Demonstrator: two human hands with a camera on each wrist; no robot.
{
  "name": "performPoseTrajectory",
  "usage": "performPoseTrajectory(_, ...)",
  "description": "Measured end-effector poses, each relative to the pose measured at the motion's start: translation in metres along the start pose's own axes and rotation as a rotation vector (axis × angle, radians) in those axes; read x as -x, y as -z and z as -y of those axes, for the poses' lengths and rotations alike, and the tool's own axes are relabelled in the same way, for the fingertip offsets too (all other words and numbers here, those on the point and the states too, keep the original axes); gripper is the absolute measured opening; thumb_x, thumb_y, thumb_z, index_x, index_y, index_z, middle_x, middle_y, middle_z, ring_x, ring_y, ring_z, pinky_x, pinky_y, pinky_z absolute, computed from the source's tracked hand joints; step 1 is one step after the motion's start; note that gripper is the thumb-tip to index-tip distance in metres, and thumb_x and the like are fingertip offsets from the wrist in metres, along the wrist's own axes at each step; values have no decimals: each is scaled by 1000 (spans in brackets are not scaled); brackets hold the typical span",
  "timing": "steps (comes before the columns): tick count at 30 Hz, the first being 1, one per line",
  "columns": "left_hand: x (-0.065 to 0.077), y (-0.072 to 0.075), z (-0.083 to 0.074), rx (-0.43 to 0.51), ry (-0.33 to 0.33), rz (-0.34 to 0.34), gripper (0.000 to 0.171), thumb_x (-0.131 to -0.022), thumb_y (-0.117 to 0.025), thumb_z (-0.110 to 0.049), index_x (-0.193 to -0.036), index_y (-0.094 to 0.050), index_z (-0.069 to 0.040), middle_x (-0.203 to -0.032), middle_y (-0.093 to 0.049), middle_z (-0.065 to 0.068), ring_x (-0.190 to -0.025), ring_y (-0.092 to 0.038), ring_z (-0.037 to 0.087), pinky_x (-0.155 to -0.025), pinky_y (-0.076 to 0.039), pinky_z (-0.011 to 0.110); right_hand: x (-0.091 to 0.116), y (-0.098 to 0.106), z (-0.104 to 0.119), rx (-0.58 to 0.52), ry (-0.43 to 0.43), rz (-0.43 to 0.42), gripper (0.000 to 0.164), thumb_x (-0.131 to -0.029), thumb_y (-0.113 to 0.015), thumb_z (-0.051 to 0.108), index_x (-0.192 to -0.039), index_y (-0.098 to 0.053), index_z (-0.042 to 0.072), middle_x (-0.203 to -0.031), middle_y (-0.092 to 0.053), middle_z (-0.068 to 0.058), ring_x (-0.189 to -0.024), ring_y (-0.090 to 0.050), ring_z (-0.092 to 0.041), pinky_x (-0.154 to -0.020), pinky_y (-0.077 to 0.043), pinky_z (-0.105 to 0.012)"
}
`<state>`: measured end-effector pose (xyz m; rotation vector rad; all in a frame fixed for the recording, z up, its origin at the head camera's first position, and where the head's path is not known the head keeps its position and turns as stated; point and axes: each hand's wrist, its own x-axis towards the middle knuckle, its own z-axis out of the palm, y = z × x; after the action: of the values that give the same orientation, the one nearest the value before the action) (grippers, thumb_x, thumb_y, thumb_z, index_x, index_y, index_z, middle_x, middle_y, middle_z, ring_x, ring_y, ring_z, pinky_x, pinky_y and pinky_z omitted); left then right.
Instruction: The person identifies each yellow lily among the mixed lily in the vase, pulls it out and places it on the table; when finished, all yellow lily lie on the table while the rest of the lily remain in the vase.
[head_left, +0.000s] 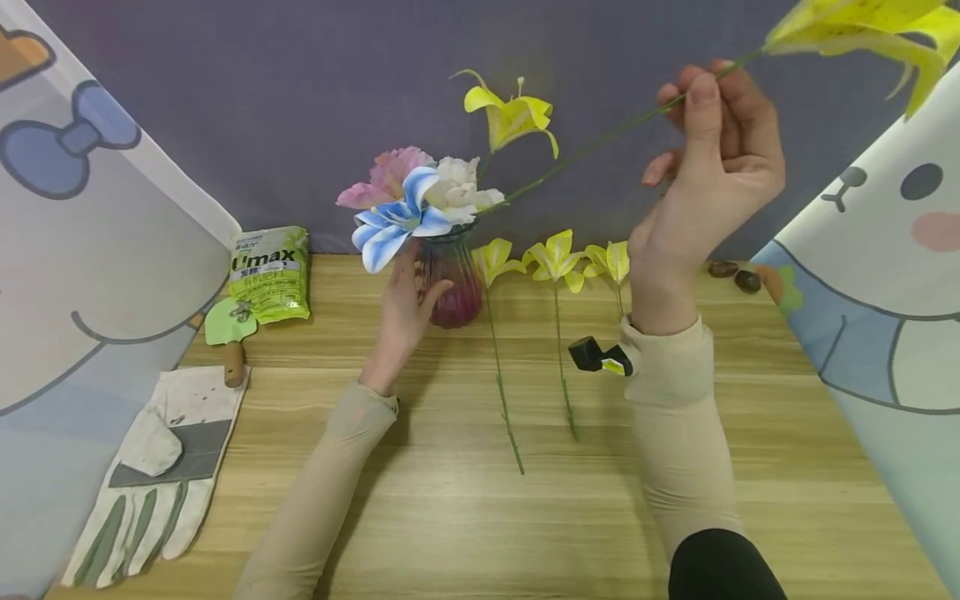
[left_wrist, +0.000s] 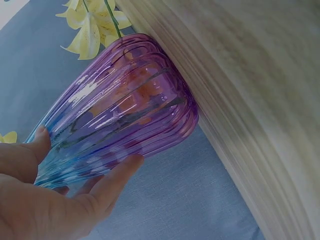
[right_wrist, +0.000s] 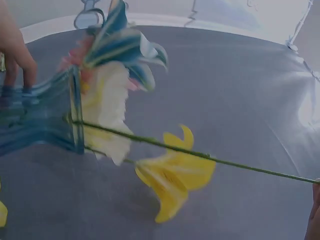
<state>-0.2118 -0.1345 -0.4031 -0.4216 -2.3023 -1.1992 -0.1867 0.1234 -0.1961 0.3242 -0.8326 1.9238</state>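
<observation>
My left hand (head_left: 405, 308) holds the ribbed glass vase (head_left: 456, 296), blue at the neck and purple toward the base. In the left wrist view, thumb and fingers lie on either side of its narrow blue part. Out of the mouth rise a pink flower (head_left: 392, 173), a white flower (head_left: 459, 190), a blue lily (head_left: 405, 218) and a yellow lily (head_left: 517, 119). Up at the right, my right hand (head_left: 712, 158) pinches the green stem of another yellow lily (head_left: 862, 37). That stem slants down, its lower end inside the vase mouth in the right wrist view.
Three yellow lilies (head_left: 555, 260) lie on the wooden table right of the vase, the rightmost partly behind my right arm. At the left are a green fertilizer bag (head_left: 270, 279), a small trowel (head_left: 232, 333) and a work glove (head_left: 172, 450). Dark stones (head_left: 746, 281) lie back right.
</observation>
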Motion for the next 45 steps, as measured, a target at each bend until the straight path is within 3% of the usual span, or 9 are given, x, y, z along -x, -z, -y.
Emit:
performPoseTrajectory(5, 1, 1, 1, -6, 2, 6, 76, -98, -80, -14, -156, -39, 10, -144, -54, 32, -113, -66, 46, -83, -63, 53, -20, 16, 7, -50, -72, -73, 6, -98, -67, -16, -102, -70, -13, -91, -71, -28, -78, -69, -39, -36, -34, -19)
performPoseTrajectory(9, 1, 1, 1, 1, -6, -1, 76, -97, -81, -13, -156, -39, 10, -143, -55, 32, -112, -66, 47, -82, -63, 54, -33, 32, 11, -41, -86, -63, 6, -99, -68, -14, -105, -70, -15, -93, -70, -28, -78, -70, -37, -37, -32, -18)
performPoseTrajectory(12, 2, 1, 1, 6, -6, 2, 75, -98, -80, -13, -157, -39, 9, -142, -55, 32, -112, -66, 46, -82, -64, 54, -46, 50, 15, -28, -160, -60, 9, -98, -69, -13, -107, -69, -16, -93, -70, -27, -76, -69, -35, -37, -30, -19)
performPoseTrajectory(18, 3, 3, 0, 13, -2, -3, 75, -98, -80, -15, -157, -38, 8, -141, -55, 31, -112, -66, 45, -81, -63, 53, -69, 104, 22, 50, -437, 21, 24, -91, -79, -13, -110, -67, -20, -89, -71, -25, -68, -68, -30, -35, -29, -20)
performPoseTrajectory(25, 0, 4, 0, 8, -17, -10, 75, -99, -79, -15, -157, -38, 8, -142, -55, 31, -111, -67, 46, -82, -63, 53, -76, 174, 20, 453, -695, 254, 18, -91, -83, -4, -107, -78, -9, -88, -80, -13, -70, -76, -19, -36, -31, -22)
performPoseTrajectory(33, -1, 2, 2, 1, -11, 0, 76, -99, -79, -15, -157, -38, 9, -144, -54, 32, -112, -66, 45, -83, -63, 52, -83, 238, 12, 1103, -734, 628, 8, -103, -75, 19, -101, -81, 23, -82, -78, 15, -75, -74, -1, -48, -44, -20)
performPoseTrajectory(35, -1, 2, 1, 1, -9, 1, 76, -99, -79, -15, -157, -38, 10, -146, -53, 32, -112, -66, 46, -84, -63, 52, -84, 250, 8, 1246, -732, 710, 11, -105, -73, 24, -108, -81, 17, -80, -76, 21, -74, -72, 2, -50, -47, -20)
performPoseTrajectory(39, -1, 2, 1, -8, -13, 1, 76, -99, -79, -15, -156, -38, 11, -148, -51, 33, -113, -66, 46, -86, -62, 53, -85, 268, -5, 1398, -724, 824, 42, -105, -72, 28, -125, -72, -9, -77, -75, 23, -68, -68, 5, -52, -52, -23)
performPoseTrajectory(45, 1, 1, 1, -13, -33, -3, 76, -98, -80, -15, -156, -38, 11, -141, -55, 33, -109, -66, 45, -83, -62, 53, -86, 290, -20, 1500, -634, 988, 37, -104, -72, 17, -118, -71, -17, -84, -80, -9, -60, -65, -1, -52, -53, -26)
